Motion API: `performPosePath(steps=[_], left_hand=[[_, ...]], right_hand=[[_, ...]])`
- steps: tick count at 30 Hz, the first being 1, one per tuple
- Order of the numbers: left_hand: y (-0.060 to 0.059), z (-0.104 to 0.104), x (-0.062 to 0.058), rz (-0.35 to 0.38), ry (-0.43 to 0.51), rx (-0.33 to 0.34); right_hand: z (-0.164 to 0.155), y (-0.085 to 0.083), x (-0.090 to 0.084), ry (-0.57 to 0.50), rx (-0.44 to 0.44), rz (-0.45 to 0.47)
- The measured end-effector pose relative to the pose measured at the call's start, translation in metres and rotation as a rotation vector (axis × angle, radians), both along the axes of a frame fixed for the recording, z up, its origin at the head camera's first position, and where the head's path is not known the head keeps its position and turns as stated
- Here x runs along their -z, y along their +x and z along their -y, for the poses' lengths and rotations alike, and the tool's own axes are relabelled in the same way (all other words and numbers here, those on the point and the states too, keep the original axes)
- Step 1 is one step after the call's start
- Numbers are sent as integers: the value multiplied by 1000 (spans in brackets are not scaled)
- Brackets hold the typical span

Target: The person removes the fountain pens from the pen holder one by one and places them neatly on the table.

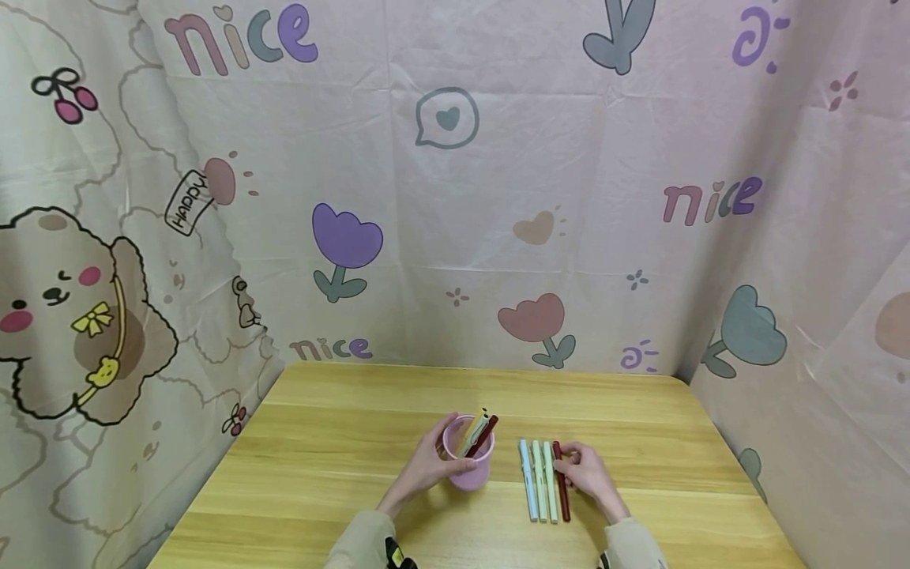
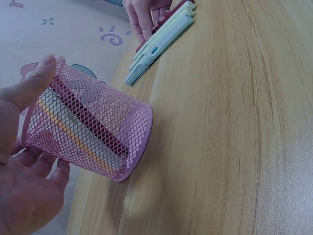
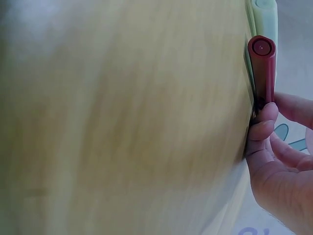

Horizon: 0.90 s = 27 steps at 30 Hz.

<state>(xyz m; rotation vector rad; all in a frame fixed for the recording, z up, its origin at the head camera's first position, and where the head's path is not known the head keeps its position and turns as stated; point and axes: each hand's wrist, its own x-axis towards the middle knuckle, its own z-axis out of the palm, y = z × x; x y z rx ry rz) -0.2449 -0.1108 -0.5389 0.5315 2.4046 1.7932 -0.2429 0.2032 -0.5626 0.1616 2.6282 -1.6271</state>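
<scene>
My left hand [image 1: 426, 465] grips a pink mesh pen cup [image 1: 471, 479] near its rim, thumb on one side and fingers on the other. Several pens lean inside the cup, among them a dark red pen [image 1: 482, 436] and a yellow one [image 2: 73, 131]. To the right, my right hand [image 1: 586, 474] pinches another dark red pen [image 1: 565, 503] at the right end of a row. Beside that pen lie two pale green pens [image 1: 550, 498] and a light blue pen [image 1: 528, 482], all roughly parallel.
Everything stands on a light wood-grain table [image 1: 341, 427]. A patterned cloth [image 1: 455, 197] with flowers and lettering hangs behind the table's far edge and along both sides.
</scene>
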Motion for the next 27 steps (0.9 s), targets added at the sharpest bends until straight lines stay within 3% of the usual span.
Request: performPosePath(steps=[27], left_hand=[[1,0,-1,-8,18,-10]], right_hand=[[0,0,-5,70,-22,-27]])
